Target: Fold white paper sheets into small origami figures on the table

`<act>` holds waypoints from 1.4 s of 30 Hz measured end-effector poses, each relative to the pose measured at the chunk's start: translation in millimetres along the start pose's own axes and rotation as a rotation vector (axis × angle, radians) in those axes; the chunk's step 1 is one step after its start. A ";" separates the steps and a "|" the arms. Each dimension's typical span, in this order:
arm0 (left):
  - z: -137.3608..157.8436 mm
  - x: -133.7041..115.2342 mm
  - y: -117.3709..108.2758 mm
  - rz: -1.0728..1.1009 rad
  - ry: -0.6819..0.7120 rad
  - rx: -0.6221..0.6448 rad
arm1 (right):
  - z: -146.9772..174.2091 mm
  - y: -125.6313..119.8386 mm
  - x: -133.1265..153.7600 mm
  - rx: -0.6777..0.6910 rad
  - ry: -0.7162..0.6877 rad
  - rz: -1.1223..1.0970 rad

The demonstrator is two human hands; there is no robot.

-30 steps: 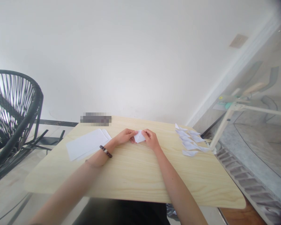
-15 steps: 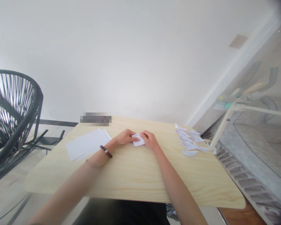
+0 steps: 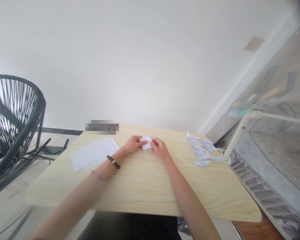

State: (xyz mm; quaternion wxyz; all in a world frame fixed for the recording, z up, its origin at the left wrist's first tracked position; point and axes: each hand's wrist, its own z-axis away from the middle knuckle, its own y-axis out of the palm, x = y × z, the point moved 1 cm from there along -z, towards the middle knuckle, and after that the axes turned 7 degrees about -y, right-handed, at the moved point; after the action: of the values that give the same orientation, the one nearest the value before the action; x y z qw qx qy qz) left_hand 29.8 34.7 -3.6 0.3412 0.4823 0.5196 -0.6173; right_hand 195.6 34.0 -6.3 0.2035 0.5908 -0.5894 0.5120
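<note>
A small folded piece of white paper [image 3: 146, 144] is between my two hands, over the middle of the light wood table [image 3: 145, 186]. My left hand [image 3: 133, 144] grips its left side, thumb lying on top. From the right, my right hand [image 3: 160, 147] pinches the paper's edge between thumb and fingers. Flat white sheets [image 3: 91, 155] lie left of my left forearm, which wears a dark bead bracelet. Several folded white paper pieces [image 3: 202, 155] with pointed ends lie in rows to the right of my right hand.
A blurred-out dark object [image 3: 102, 127] sits at the table's back left corner. Beyond the left side stands a black woven chair [image 3: 37, 100]. A white metal frame [image 3: 240, 130] is close to the right edge, and a white wall [image 3: 150, 66] rises behind the table.
The folded paper has been turned and tipped up slightly between my fingers. My right fingers have shifted down its right edge. The sheets and the folded pieces lie as before.
</note>
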 end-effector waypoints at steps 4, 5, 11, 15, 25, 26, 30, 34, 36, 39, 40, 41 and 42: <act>0.0 -1.4 0.3 0.036 0.025 -0.016 | 0.4 0.4 -2.1 -0.005 0.012 0.063; 0.2 -2.3 0.5 0.042 0.035 -0.026 | 0.5 0.1 -2.2 -0.004 0.003 0.096; 1.8 -7.3 1.5 0.086 0.106 -0.019 | 1.6 -0.9 -1.9 0.047 -0.067 0.229; 1.6 -6.8 -0.2 0.105 0.083 -0.024 | 1.4 0.1 -1.2 0.062 -0.075 0.230; 2.2 -6.0 -2.8 0.306 -0.012 -0.021 | 1.4 -0.9 6.7 0.065 -0.133 0.263; 2.2 -6.1 -2.6 0.312 -0.016 -0.027 | 1.3 -0.9 6.3 0.050 -0.127 0.268; 1.3 -6.8 -0.8 0.341 -0.035 -0.041 | 0.6 -1.4 3.6 -0.027 -0.105 0.288; 0.2 -6.0 0.3 0.402 -0.047 0.038 | 0.4 -2.8 2.1 -0.073 -0.091 0.314; -0.3 -4.8 0.1 0.408 -0.045 0.061 | 0.3 -3.0 2.2 -0.079 -0.097 0.322; -0.7 -3.2 -0.3 0.417 -0.048 0.070 | 0.1 -2.8 2.8 -0.084 -0.102 0.324; -0.8 -3.0 -0.2 0.424 -0.051 0.068 | 0.0 -2.7 2.9 -0.087 -0.100 0.323; -0.8 -3.0 0.0 0.431 -0.056 0.063 | 0.1 -2.6 3.0 -0.091 -0.098 0.322; -0.7 -3.3 0.2 0.437 -0.061 0.056 | 0.2 -2.6 2.8 -0.095 -0.093 0.320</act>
State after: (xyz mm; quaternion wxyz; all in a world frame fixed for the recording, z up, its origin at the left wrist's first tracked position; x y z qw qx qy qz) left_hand 31.1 35.2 -0.6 0.4688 0.5739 0.3747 -0.5572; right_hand 197.4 33.1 -3.1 0.1195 0.5023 -0.7082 0.4816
